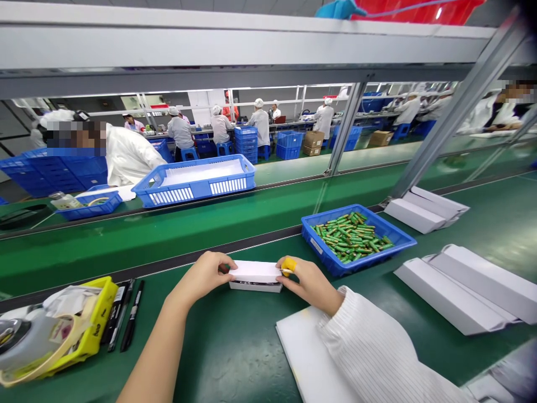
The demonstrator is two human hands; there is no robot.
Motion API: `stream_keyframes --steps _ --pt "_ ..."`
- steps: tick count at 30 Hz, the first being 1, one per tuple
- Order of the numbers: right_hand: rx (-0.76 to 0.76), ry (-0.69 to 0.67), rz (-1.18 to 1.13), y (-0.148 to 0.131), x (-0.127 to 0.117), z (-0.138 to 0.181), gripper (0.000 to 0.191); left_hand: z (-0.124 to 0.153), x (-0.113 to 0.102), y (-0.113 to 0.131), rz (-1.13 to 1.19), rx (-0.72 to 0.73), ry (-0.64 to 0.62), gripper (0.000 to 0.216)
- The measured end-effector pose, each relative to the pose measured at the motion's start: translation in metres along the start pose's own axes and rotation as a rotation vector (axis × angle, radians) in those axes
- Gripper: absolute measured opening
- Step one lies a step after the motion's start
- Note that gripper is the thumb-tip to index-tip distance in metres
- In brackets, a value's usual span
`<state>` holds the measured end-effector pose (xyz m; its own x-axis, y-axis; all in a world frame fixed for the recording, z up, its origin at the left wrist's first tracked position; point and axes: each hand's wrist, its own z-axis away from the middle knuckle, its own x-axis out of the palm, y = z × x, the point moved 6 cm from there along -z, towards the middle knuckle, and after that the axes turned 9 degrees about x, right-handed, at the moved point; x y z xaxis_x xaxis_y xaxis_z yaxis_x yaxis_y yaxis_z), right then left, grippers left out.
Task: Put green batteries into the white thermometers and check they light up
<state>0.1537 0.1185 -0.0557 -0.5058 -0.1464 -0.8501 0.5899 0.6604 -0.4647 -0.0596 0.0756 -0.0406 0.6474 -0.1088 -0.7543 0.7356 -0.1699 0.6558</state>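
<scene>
A small white box (255,272) lies on the green table between my two hands. Its lid is slightly raised, and something dark shows in the gap along the front. My left hand (208,274) grips the box's left end between thumb and fingers. At the opposite end, my right hand (305,281) pinches the box near its lid; a yellow wrap (288,264) covers one of its fingers. Under my right sleeve lies a white foam-like sheet (308,358). What exactly the box contains is hidden.
Beyond my right hand stands a blue tray (325,261) of green batteries. White boxes (453,291) lie at the right. A yellow basket (98,319) and black pens (132,316) sit at the left. Across the green conveyor (168,229), a blue crate (195,187) stands near a co-worker (130,151).
</scene>
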Motion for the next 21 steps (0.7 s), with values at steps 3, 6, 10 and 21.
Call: stream_keyframes --steps 3,6,10,21 --pt "-0.009 0.006 -0.002 0.0001 -0.0002 0.0000 0.011 -0.0001 0.0006 -0.0010 -0.013 0.006 0.003 0.019" --pt "-0.026 0.001 -0.084 -0.0002 -0.0016 0.0001 0.018 0.0000 0.0002 -0.0020 0.005 0.002 0.001 0.020" --pt "-0.013 -0.042 -0.152 0.0003 -0.0008 -0.0003 0.028 0.0002 -0.0016 -0.0034 0.039 -0.017 0.001 0.020" --pt "-0.022 -0.047 -0.134 0.0023 0.0035 -0.0013 0.025 0.0012 -0.0029 -0.0030 0.053 -0.020 0.007 0.019"
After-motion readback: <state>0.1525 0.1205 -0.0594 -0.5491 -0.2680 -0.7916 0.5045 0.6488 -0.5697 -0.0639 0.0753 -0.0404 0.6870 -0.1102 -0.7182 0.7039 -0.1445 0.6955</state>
